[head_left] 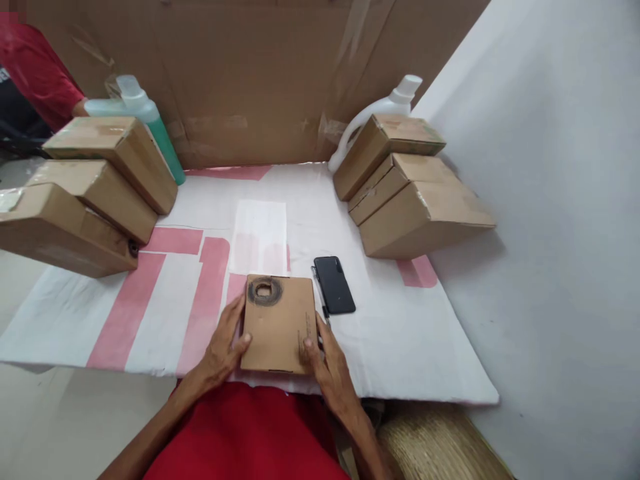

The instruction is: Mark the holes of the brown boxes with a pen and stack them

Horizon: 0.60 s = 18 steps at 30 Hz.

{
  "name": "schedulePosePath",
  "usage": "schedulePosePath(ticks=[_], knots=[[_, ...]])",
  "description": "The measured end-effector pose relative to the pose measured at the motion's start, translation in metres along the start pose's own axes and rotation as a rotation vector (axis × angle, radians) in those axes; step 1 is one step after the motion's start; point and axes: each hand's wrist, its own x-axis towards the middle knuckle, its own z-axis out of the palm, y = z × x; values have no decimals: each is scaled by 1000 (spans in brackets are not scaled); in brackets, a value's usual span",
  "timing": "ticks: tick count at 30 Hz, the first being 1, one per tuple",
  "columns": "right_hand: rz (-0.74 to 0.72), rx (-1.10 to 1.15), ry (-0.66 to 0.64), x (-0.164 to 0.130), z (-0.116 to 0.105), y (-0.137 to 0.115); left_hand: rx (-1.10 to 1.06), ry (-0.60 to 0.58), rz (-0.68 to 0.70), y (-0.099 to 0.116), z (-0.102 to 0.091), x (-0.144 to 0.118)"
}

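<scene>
A small flat cardboard box is at the front of the table, between my two hands. Near its far left corner is a cut hole ringed with black scribble, and small print runs along its right side. My left hand grips the left edge, thumb on top. On the right edge, my right hand holds it the same way. Just right of the box lie a black phone and a thin pen, partly hidden by my right hand. Beyond the box lies a white paper sheet.
Cardboard boxes stand at left and right of the table. Behind them are a green-liquid bottle and a white jug. A cardboard panel closes the back, a wall the right. Another person's red sleeve shows far left.
</scene>
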Motion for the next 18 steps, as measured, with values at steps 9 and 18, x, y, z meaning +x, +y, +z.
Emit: schedulePosePath(ticks=[9,18], knots=[[-19,205,-190,-5,-50,-46,-279,-92,-92,67,-73,-26],[-290,69,-413,41,65,-119,80,681,-237,52,-106,-30]])
